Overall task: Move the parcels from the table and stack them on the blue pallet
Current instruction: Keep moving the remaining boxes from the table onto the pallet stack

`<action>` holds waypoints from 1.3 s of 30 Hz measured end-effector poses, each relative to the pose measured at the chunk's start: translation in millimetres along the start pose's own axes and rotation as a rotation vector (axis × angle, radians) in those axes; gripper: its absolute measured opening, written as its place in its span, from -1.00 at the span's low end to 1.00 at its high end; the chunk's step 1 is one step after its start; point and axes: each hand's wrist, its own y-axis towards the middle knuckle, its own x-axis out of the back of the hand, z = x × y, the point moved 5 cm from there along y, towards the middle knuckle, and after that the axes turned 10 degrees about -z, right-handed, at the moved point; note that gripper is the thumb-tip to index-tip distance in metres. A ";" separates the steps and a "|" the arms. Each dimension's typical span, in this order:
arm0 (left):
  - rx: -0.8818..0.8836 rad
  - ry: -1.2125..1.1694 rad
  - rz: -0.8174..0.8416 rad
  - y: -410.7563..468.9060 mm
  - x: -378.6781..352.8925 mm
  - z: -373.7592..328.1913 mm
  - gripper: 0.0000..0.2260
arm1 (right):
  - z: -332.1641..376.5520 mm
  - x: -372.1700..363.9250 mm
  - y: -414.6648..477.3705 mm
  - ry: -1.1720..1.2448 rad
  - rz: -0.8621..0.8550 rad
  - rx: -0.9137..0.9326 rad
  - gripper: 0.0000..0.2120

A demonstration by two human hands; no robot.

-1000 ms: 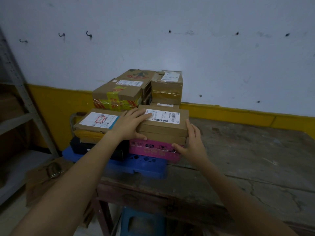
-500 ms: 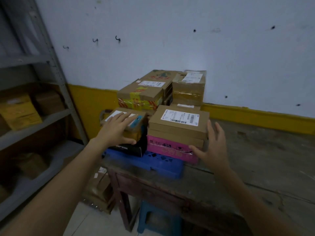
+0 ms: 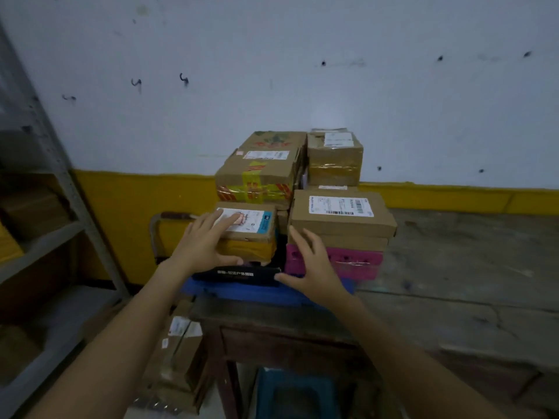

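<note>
On the pallet (image 3: pixel 242 291), left hand (image 3: pixel 201 246) presses parcel (image 3: pixel 257 221) (fingers (image 3: pixel 224 220) flat).

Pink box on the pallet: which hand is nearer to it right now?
Right. The right hand overlaps the pink box at its left end, fingers spread; the left hand rests on the small labelled parcel further left, across a dark gap.

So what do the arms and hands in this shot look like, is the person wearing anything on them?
Both are bare. The left hand and right hand have no gloves, and no rings show in this dim, slightly blurred picture. The left forearm and right forearm carry no sleeve, watch or band down to the lower edge of the picture.
</note>
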 end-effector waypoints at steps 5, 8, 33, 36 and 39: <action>0.014 -0.117 0.028 -4.3 -4.1 44.8 -0.11 | 6.8 -35.3 -3.7 0.001 -0.017 -0.115 -0.11; 0.030 -0.250 0.124 -7.6 -15.8 58.4 -0.09 | 15.5 -43.5 -2.0 -0.062 -0.053 -0.117 -0.11; -0.038 -0.511 0.210 -11.3 -43.1 27.4 -0.03 | 19.4 -55.3 4.2 -0.222 -0.228 -0.137 -0.28; -0.033 -0.500 0.207 -9.2 -44.2 26.2 -0.04 | 18.7 -55.0 3.6 -0.223 -0.226 -0.136 -0.25; -0.007 -0.500 0.211 -8.7 -45.6 27.0 -0.04 | 18.3 -56.4 5.2 -0.209 -0.218 -0.127 -0.24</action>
